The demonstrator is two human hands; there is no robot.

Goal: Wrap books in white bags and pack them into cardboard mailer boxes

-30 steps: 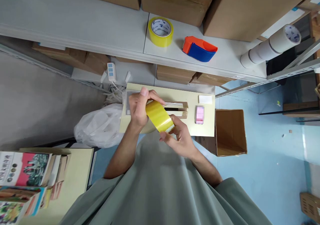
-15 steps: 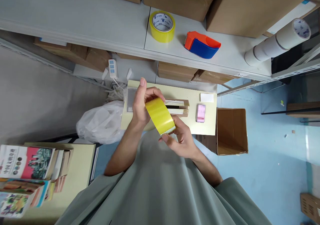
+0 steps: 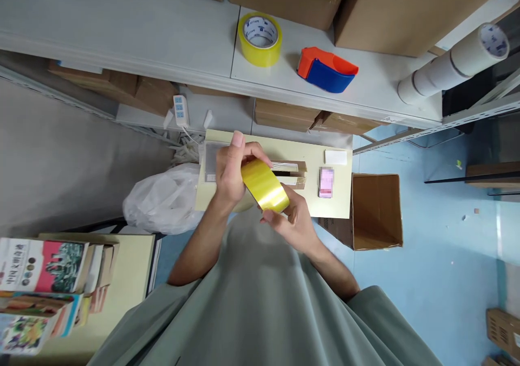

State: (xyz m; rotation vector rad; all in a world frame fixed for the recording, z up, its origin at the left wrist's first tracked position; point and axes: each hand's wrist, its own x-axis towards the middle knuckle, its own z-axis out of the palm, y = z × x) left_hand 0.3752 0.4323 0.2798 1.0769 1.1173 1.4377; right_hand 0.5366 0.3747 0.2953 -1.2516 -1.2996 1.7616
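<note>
A roll of yellow tape is held between both hands just above a small pale table. My left hand curls over the roll's upper left side, fingers closed on it. My right hand grips the roll's lower right end from below. Behind the hands, a flat brown cardboard piece lies on the table. A second yellow tape roll and a red-and-blue tape dispenser sit on the grey shelf beyond.
An open cardboard box stands on the blue floor right of the table. A white plastic bag lies to the left. Books are stacked at lower left. White rolls and large cartons occupy the shelf.
The tape roll has turned slightly in my hands, so its printed end no longer shows. Both hands stay in nearly the same place.
</note>
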